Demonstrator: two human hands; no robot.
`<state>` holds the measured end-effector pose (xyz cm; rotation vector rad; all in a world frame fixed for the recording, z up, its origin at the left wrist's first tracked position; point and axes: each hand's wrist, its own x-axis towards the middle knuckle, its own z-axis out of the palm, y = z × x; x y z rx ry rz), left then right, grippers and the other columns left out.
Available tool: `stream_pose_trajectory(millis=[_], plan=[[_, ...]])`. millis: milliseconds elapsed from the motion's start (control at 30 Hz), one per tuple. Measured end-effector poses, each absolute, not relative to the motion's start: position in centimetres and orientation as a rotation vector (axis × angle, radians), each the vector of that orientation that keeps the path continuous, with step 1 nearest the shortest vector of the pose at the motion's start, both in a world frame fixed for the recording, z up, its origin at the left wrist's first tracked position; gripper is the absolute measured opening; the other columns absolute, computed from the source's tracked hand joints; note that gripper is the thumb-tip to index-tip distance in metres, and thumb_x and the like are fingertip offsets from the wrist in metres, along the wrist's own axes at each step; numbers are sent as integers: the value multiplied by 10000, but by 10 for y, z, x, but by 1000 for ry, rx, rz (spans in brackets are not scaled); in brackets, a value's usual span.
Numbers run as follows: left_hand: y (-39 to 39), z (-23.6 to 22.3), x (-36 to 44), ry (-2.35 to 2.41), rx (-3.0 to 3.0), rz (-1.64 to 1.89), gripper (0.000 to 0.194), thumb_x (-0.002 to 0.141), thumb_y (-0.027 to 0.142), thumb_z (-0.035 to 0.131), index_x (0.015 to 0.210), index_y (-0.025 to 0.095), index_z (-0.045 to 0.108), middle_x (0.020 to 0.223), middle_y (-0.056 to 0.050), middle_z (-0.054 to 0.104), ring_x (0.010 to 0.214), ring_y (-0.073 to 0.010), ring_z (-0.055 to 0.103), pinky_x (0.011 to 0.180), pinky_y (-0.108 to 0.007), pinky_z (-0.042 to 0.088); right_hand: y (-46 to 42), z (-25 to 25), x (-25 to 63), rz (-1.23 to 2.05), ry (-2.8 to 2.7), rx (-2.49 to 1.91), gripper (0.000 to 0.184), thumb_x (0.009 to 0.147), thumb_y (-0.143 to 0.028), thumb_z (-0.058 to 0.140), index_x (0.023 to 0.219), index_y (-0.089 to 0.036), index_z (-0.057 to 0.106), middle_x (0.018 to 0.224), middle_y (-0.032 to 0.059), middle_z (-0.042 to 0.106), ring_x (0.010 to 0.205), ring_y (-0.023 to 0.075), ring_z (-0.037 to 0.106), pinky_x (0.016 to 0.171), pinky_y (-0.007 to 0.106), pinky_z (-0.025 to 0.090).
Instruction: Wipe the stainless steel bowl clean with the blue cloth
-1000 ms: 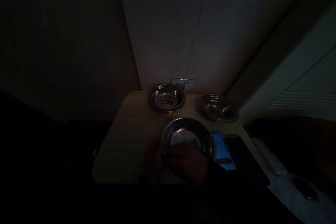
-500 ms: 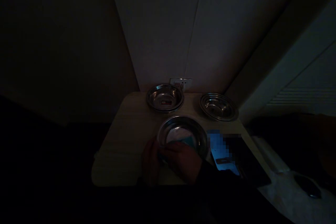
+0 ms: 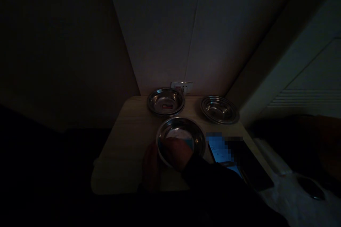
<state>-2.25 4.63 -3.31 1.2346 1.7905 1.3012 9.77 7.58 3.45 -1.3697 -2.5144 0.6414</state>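
The room is very dark. A shiny steel bowl sits near the front of a small light wooden table. My right hand reaches over the near rim into the bowl, closed on a pale white-and-blue cloth that lies against the inside. My left hand is at the bowl's near left rim, fingers curled against it. A dark sleeve covers my right forearm.
Two more steel bowls stand at the back of the table, one at the middle and one at the right. A lit screen lies right of the front bowl. A wall socket sits behind. White fabric lies at lower right.
My right hand has pushed further into the bowl with the cloth, covering more of it. The view has shifted slightly. My left hand stays at the rim.
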Motion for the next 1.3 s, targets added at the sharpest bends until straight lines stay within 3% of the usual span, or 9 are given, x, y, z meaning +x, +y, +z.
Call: stream_pose_trajectory(millis=[200, 400, 633, 867, 1067, 1300], plan=[[46, -21, -16, 1775, 1025, 1360, 330, 772, 406, 455, 959, 198, 631, 1069, -82, 642, 1039, -240, 555, 887, -348, 433, 74, 35, 101, 755, -2602, -1177, 275, 826, -158, 419, 1032, -186, 599, 1010, 68, 649, 929, 159, 584, 769, 235, 415], [49, -11, -14, 1629, 937, 1277, 385, 755, 442, 472, 976, 164, 621, 1046, -101, 655, 983, -242, 591, 848, -349, 453, 83, 39, 93, 675, -2512, -1421, 289, 828, -160, 390, 1040, -127, 585, 987, 121, 645, 881, 191, 600, 749, 276, 430], [48, -10, -15, 1612, 979, 1273, 342, 776, 422, 454, 897, 176, 659, 974, -80, 683, 947, -224, 607, 824, -322, 469, 75, 42, 105, 752, -2585, -1287, 297, 809, -142, 425, 1048, -181, 597, 1002, 62, 656, 921, 163, 596, 785, 237, 423], [46, -8, -14, 1565, 1042, 1241, 389, 772, 414, 471, 1009, 151, 632, 1032, -94, 670, 972, -232, 599, 842, -334, 460, 96, 32, 85, 521, -2379, -1619, 411, 844, -111, 336, 1240, -82, 442, 1129, 166, 577, 1012, 207, 549, 829, 310, 416], [47, -14, -15, 1622, 1034, 1276, 374, 770, 428, 472, 965, 163, 649, 988, -82, 679, 985, -239, 590, 843, -341, 455, 84, 34, 96, 565, -2561, -1440, 295, 838, -233, 418, 1091, -236, 570, 992, 50, 647, 900, 196, 596, 704, 277, 447], [48, -13, -17, 1610, 1084, 1219, 364, 779, 417, 456, 947, 153, 642, 985, -86, 674, 973, -234, 591, 831, -340, 459, 89, 35, 96, 490, -2495, -1551, 386, 835, -178, 394, 1209, -180, 487, 1055, 108, 622, 947, 209, 581, 746, 303, 435]])
